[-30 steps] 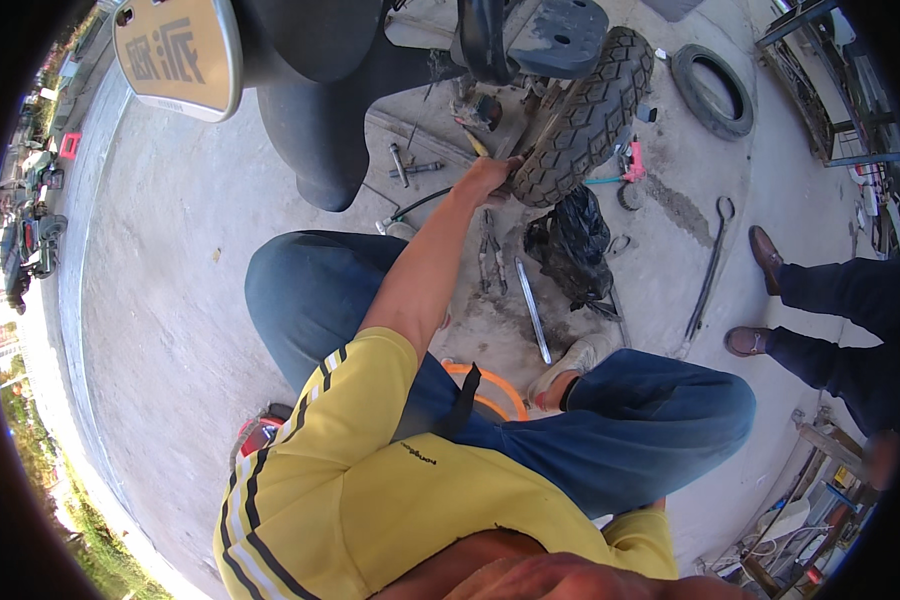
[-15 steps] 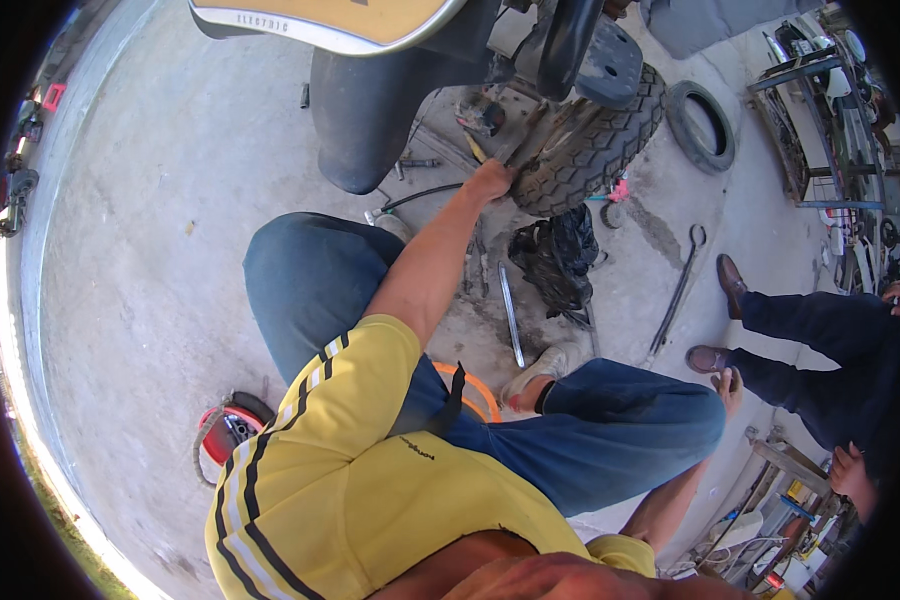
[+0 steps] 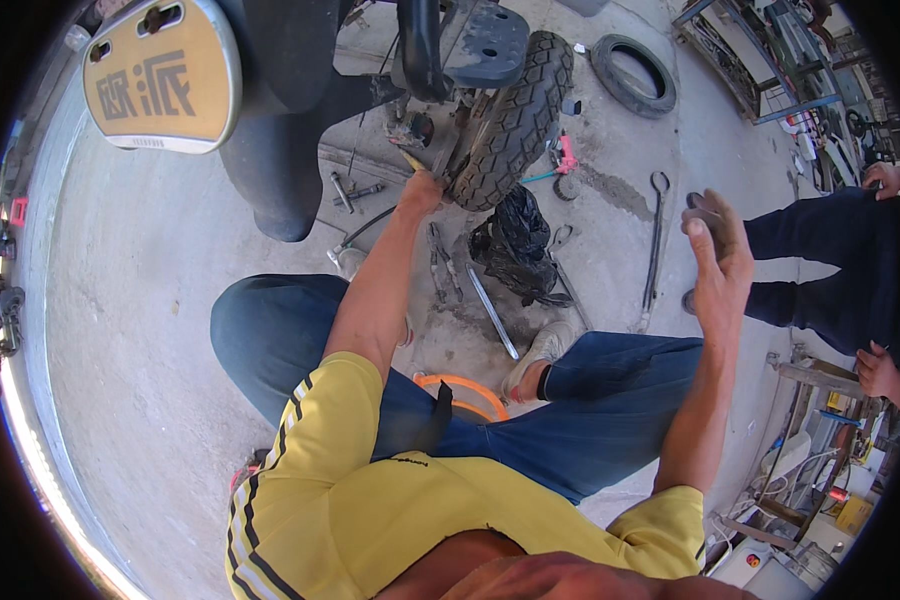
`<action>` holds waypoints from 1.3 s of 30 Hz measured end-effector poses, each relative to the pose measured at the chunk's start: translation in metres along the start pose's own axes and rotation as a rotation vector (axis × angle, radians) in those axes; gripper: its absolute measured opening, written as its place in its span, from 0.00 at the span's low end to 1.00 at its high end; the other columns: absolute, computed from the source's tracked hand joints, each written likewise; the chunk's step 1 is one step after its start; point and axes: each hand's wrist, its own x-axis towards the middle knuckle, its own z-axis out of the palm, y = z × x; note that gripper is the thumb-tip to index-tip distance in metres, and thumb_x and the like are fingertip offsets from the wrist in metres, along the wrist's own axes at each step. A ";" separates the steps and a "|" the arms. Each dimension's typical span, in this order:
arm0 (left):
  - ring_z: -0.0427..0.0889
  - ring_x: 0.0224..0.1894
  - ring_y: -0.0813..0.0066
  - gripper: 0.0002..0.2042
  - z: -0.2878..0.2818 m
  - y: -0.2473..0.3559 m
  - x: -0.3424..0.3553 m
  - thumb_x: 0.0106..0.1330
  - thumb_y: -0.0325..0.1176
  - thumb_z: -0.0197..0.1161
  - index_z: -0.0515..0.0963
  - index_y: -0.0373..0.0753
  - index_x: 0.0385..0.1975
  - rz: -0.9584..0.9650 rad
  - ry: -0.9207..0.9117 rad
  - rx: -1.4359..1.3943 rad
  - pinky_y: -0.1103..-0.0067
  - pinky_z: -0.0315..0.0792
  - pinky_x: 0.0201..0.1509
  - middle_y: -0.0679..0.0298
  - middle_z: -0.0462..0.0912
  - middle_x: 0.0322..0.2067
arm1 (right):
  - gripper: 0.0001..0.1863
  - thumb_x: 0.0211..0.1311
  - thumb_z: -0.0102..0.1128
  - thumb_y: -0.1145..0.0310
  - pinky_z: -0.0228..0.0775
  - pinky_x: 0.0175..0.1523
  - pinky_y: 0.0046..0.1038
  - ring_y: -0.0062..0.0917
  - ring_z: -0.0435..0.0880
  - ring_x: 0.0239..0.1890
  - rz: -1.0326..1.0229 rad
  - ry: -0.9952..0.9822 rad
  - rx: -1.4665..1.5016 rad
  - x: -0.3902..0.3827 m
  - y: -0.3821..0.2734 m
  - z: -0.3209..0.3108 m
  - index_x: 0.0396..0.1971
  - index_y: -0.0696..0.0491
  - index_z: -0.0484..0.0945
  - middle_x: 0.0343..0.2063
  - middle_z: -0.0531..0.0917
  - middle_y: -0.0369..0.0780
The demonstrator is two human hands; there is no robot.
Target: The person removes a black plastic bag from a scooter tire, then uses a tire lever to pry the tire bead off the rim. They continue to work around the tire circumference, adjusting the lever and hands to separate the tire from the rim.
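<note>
My left hand reaches beside the wheel with the knobbly black tire. Its fingers are closed, and a slim yellow-handled tool sticks out of them; the working end is hidden. Raised over my right knee, my right hand is open, thumb and fingers apart, with nothing seen in it. A crumpled black plastic bag lies on the floor below the tire. Near it are a long metal bar and a pair of long-handled pliers.
Above hangs the vehicle's dark body with a yellow plate. A loose tire and a long wrench lie to the right. Another person stands at the right, near a cluttered metal rack. An orange-rimmed object sits between my legs.
My right hand has risen from beside my knee and opened in the air. My view has shifted, bringing the yellow plate more into sight. The left hand stays at the wheel.
</note>
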 end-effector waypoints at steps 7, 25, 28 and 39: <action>0.92 0.34 0.54 0.26 -0.004 0.037 -0.039 0.71 0.32 0.62 0.71 0.36 0.69 0.399 -0.074 0.226 0.67 0.83 0.40 0.51 0.91 0.39 | 0.18 0.83 0.53 0.62 0.82 0.47 0.29 0.24 0.88 0.37 0.783 -0.566 0.731 -0.061 0.097 0.270 0.56 0.60 0.81 0.44 0.88 0.40; 0.83 0.59 0.40 0.21 -0.050 0.038 -0.024 0.66 0.28 0.67 0.82 0.37 0.60 0.963 -0.076 0.848 0.59 0.79 0.60 0.45 0.86 0.55 | 0.15 0.80 0.58 0.60 0.76 0.66 0.42 0.27 0.80 0.64 0.681 0.032 1.353 -0.073 0.164 0.570 0.61 0.44 0.76 0.62 0.81 0.34; 0.72 0.72 0.46 0.27 -0.075 -0.003 0.004 0.69 0.33 0.66 0.75 0.39 0.69 1.011 -0.042 1.105 0.59 0.67 0.76 0.49 0.76 0.69 | 0.19 0.73 0.62 0.64 0.73 0.68 0.40 0.30 0.78 0.66 0.511 -0.131 0.801 -0.060 0.168 0.559 0.62 0.46 0.77 0.63 0.80 0.37; 0.44 0.85 0.63 0.39 -0.115 -0.149 0.074 0.82 0.56 0.46 0.42 0.44 0.85 1.170 0.390 1.733 0.64 0.41 0.87 0.63 0.44 0.85 | 0.21 0.71 0.61 0.70 0.72 0.70 0.35 0.35 0.79 0.68 0.613 -0.032 0.832 -0.052 0.134 0.523 0.62 0.54 0.80 0.64 0.83 0.45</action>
